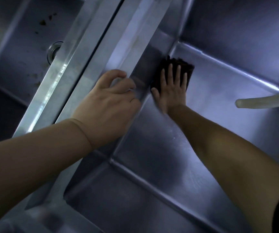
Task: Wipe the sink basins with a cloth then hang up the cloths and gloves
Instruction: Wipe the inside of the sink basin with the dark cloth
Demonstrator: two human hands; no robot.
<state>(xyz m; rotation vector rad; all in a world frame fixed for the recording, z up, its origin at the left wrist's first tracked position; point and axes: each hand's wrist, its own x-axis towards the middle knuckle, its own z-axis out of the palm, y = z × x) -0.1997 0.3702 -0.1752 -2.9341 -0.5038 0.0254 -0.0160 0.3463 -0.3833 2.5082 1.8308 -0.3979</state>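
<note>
Right hand flat on a dark cloth, fingers straight and spread, pressing it onto the floor of the right basin at the far left corner, hard against the divider wall. Left hand resting on the divider's top edge just beside, fingers curled over the rim toward the right basin, gripping that edge. Pale hose reaching in from the right edge, open end hanging above the basin floor, well apart from the cloth. Left basin beyond the divider, with dark specks on its far wall and a round metal fitting partly hidden by the divider.
</note>
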